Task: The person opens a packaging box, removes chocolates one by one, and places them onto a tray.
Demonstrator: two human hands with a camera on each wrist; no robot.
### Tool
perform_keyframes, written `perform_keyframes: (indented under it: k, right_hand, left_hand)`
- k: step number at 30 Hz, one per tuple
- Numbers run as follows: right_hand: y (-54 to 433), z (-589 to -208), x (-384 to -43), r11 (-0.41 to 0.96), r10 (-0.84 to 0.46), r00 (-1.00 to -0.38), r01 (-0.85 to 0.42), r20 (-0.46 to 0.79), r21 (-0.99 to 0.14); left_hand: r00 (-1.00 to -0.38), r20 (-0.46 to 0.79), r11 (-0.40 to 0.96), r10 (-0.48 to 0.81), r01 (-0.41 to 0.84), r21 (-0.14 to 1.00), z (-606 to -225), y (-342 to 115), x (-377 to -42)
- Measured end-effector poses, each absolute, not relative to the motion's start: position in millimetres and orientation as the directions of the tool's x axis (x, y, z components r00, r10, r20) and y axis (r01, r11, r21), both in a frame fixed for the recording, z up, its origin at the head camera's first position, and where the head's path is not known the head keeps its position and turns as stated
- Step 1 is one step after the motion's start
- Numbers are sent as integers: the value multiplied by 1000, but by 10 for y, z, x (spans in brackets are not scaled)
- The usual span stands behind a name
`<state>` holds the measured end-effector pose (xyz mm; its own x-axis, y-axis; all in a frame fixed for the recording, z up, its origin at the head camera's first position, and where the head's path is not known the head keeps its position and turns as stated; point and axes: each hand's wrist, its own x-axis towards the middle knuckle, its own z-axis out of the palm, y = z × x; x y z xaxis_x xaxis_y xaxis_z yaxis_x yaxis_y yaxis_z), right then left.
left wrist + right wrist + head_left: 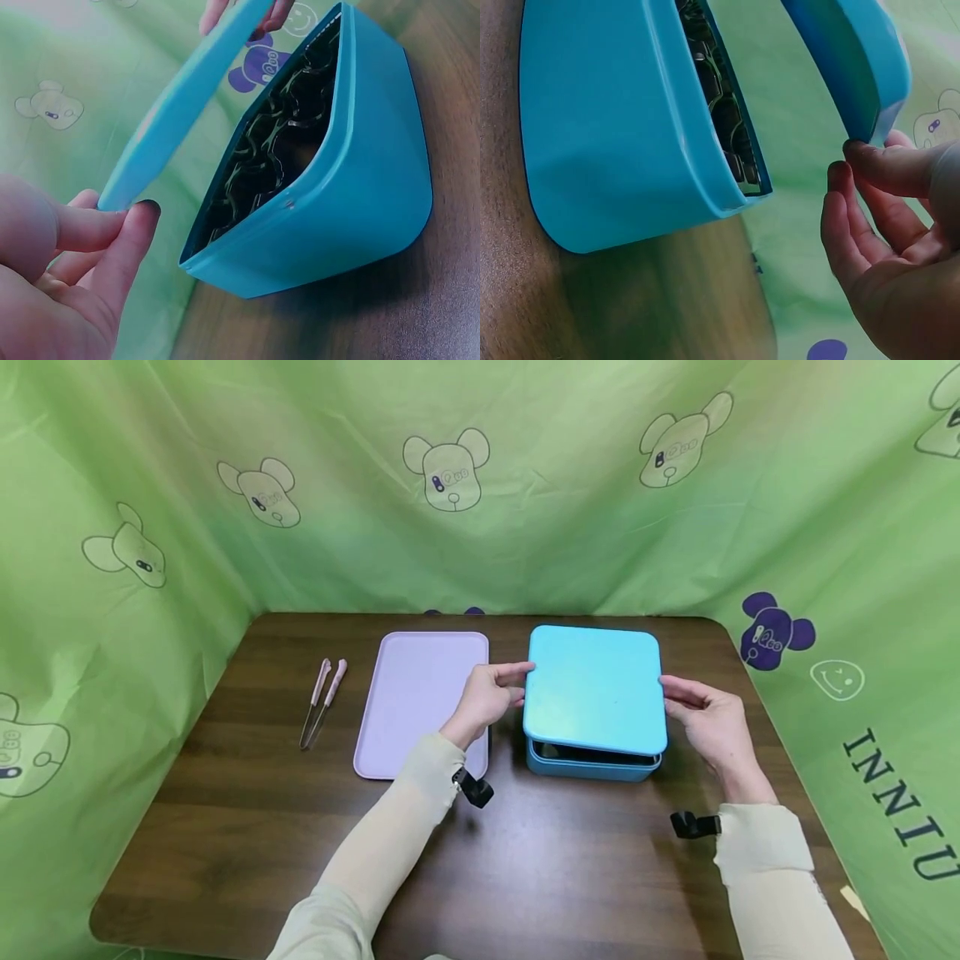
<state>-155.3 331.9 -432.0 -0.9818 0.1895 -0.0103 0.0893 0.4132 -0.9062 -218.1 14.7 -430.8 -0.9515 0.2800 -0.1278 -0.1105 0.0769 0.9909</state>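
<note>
A square, light blue lid [592, 689] is held level above a blue tin box [588, 768], apart from its rim. My left hand [486, 697] pinches the lid's left edge between thumb and fingers. On the opposite edge, my right hand [708, 727] grips the lid the same way. Through the gap, the left wrist view shows a dark insert [281, 142] with wavy-edged compartments inside the box. What lies in those compartments is too dark to make out. The right wrist view also shows the lid [855, 60] clear of the box wall [607, 112].
Left of the box lies a pale purple tray [420, 693], partly under my left forearm. Farther left are tongs [322, 703] with pink handles. All rest on a dark wooden table [225, 827], with a green printed curtain [555, 543] around its back and sides.
</note>
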Motion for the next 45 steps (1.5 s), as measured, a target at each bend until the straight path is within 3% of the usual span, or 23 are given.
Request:
perform_keyframes:
  k: [22, 45]
  right_hand:
    - [3315, -4326, -1561, 465, 185, -974, -30, 130, -885]
    - [3289, -4244, -1557, 493, 182, -970, -55, 164, -868]
  left_hand:
    - [-970, -20, 127, 243, 11, 992, -4291, 150, -2179]
    - [-974, 55, 156, 220, 91, 984, -4218, 142, -2175]
